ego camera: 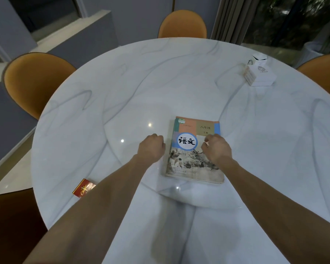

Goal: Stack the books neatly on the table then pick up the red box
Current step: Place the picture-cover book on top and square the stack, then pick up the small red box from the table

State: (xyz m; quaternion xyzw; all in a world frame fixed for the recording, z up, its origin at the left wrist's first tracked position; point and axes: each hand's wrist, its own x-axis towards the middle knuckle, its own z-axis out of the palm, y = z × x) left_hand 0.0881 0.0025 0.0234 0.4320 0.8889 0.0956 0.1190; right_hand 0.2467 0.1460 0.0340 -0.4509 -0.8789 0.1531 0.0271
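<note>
Your 2 hands bracket the book stack (194, 149): left hand (151, 147) curled at its left edge, right hand (216, 147) curled on the cover. The red box (83, 188) lies near-left on the table (122, 92), beside your left forearm, so that hand's nearer.

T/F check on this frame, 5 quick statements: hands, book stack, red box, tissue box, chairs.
1. The red box lies near the table edge, partly hidden by the left forearm. True.
2. The left hand is holding the red box. False: it is at the left edge of the book stack, away from the box.
3. The right hand is over the top book's cover. True.
4. The white tissue box sits on top of the books. False: it stands apart, at the far right of the table.
5. The chairs around the table are blue. False: orange.
</note>
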